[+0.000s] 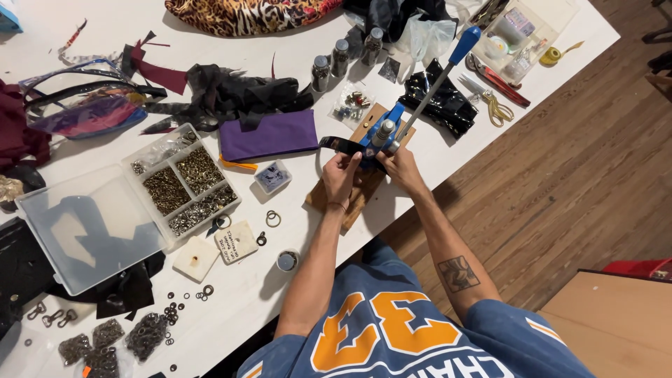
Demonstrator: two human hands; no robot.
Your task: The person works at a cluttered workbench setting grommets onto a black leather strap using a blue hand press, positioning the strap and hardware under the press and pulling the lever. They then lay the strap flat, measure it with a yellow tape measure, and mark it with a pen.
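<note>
view from above of a person in a blue jersey with orange numerals, working at a white tabletop (434,161) beside a wooden floor. both hands meet at a blue hand press (381,136) mounted on a wooden board (357,199) near the tabletop's front edge. the press has a long metal lever with a blue grip (464,43), tilted up and away to the right.

the left hand (341,173) is closed in a pinch on a black strap (343,145) that runs out to the left from under the press head. the right hand (399,164) is curled against the base of the press, fingers on the same strap; how tightly it grips cannot be told.

left of the board lie a purple fabric piece (269,134) and a small clear box (273,176). further left sits an open clear plastic organizer (126,210) with compartments of brass and silver eyelets. loose rings (273,218) and small washers lie scattered along the near edge. behind the press stand small jars with dark lids (341,56), black fabric scraps (238,91), and scissors (493,105).
</note>
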